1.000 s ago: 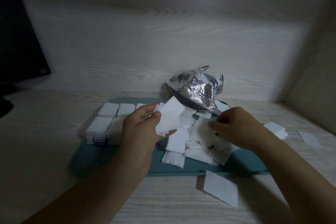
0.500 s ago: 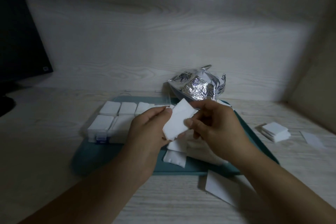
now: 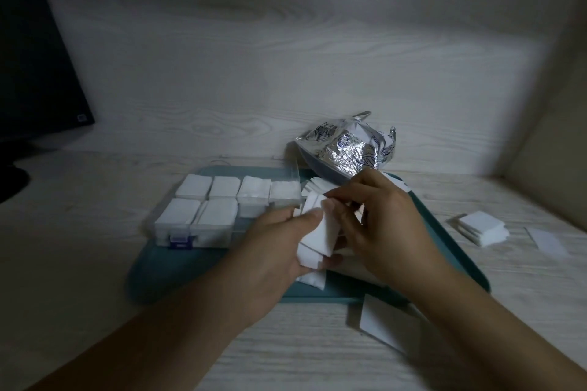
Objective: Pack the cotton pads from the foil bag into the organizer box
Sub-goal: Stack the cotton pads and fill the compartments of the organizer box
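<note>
Head view: both hands meet over the teal tray (image 3: 203, 276), a small stack of cotton pads (image 3: 314, 243) between them.
Left hand (image 3: 273, 251): thumb and fingers curled round the near edge of the stack, holding it.
Right hand (image 3: 386, 222): fingers bent onto the stack's far side, pinching and squaring it.
Doing it well: I judge the edges should be evened before the stack goes down, kept pressed so no pad slips.
Loose pads (image 3: 313, 279): directly under the grip, on the tray.
Organizer box (image 3: 203, 232): left of the grip and slightly beyond; the compartments in view look filled with white pads.
Foil bag (image 3: 346, 149): beyond the grip, crumpled, mouth toward the hands.
Spare stack (image 3: 482, 227): well right of the grip, off the tray.
</note>
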